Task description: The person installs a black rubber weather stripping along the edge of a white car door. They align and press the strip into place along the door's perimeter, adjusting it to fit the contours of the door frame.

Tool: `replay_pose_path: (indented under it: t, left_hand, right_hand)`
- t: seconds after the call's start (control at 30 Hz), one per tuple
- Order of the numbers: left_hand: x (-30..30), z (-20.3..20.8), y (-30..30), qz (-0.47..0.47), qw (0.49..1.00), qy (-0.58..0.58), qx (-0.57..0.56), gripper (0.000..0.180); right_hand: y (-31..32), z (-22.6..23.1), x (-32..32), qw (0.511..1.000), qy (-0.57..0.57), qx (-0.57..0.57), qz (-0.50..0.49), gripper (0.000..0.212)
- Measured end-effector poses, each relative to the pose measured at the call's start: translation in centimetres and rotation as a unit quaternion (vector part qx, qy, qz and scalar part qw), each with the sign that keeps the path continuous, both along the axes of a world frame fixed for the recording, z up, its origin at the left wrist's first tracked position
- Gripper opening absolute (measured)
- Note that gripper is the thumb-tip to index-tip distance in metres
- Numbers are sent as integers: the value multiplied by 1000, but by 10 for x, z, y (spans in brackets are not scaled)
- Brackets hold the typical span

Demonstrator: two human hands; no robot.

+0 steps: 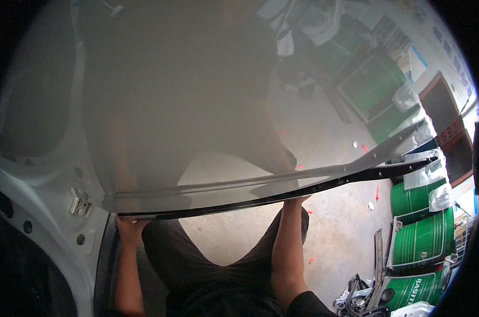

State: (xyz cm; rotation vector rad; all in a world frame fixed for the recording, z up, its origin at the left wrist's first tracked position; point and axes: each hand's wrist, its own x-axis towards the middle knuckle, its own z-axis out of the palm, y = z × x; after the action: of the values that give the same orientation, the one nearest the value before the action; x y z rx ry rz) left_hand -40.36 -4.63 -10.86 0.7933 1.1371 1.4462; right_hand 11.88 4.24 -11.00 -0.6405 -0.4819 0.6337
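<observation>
Green-and-white boxes (421, 240) stacked at right, plastic-wrapped.

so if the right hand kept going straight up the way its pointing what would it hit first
The right hand already presses up against the lower edge of the large grey glossy panel, at its black trim strip. So it would meet that panel at once; nothing else seems to lie between them, though the fingers are hidden behind the edge.

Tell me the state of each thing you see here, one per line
Glass pane: lifted, held by its lower black-trimmed edge, tilted.
Left hand: gripping the pane's edge from below.
Right hand: gripping the same edge.
White car body: bare frame showing.
Green drums: lying stacked at right.
</observation>
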Motion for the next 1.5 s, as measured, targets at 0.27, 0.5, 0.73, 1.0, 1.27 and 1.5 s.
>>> replay_pose_path:
  t: [0.27, 0.5, 0.73, 1.0, 1.27, 1.5]
  left_hand:
    - [2, 14, 3, -2, 998, 64, 22, 46]
    - [-26, -33, 1, -40, 997, 59, 21, 46]
    - [-13, 20, 4, -95, 972, 216, -10, 50]
    - [-15, 14, -6, -46, 933, 352, -51, 57]
    - [6, 69, 0, 23, 961, 276, -30, 54]
    - [-1, 51, -4, 27, 971, 237, -20, 53]
  right_hand:
    - [2, -8, -37, 989, 127, -3, 76, 57]
    - [4, -8, -37, 986, 137, 0, 99, 59]
    - [6, -36, -26, 981, 142, 22, 133, 62]
    - [9, -31, -24, 945, 162, 128, 252, 68]
    - [0, -1, -40, 990, 78, 1, 118, 58]
    - [0, 5, -49, 974, -141, -175, 10, 51]
